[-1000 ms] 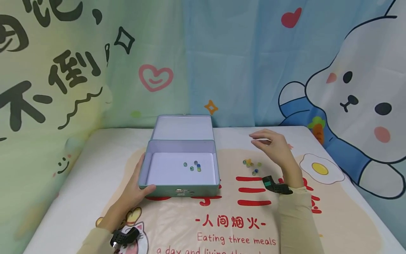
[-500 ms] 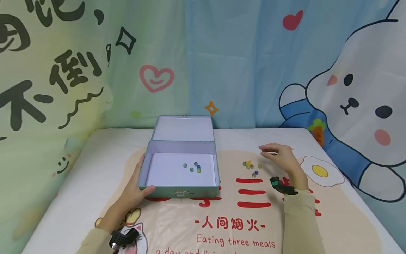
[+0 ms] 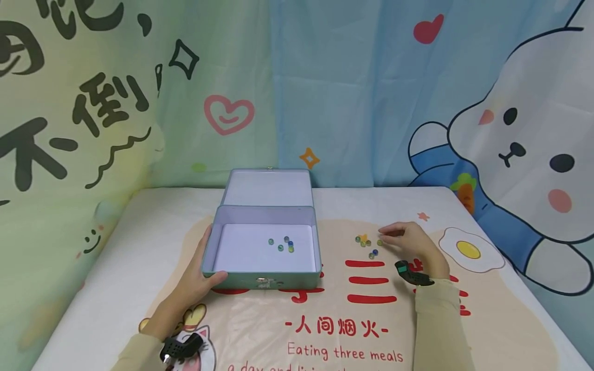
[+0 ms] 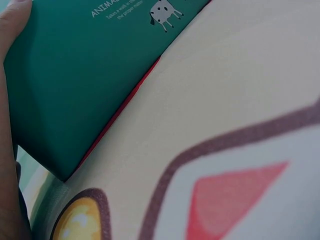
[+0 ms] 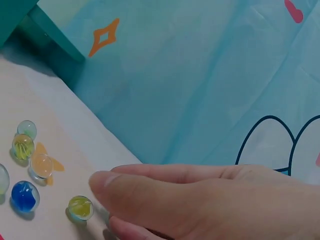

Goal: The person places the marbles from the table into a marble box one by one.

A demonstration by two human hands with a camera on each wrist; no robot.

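My left hand (image 3: 200,268) grips the left front corner of an open green tin box (image 3: 297,281), thumb over the front rim, fingers along the left side. In the left wrist view, the thumb (image 4: 15,20) lies against the box's teal wall (image 4: 75,90). Several glass marbles (image 3: 280,248) lie on the white floor of the tin. To its right, my right hand (image 3: 413,245) is low over the cloth, fingertips beside a yellow-green marble (image 5: 80,208). Thumb and fingers look fairly straight, with no marble visible between them. A blue marble (image 5: 25,196) and several others lie farther left.
The tin's lid (image 3: 269,186) stands raised at the back. A printed cloth (image 3: 343,319) covers the table, with a star print under some marbles. Behind the table hangs a patterned curtain (image 3: 325,103).
My right hand has moved rightward, then down toward the cloth and the yellow-green marble. The left hand keeps its hold on the tin, and the marbles stay where they were.
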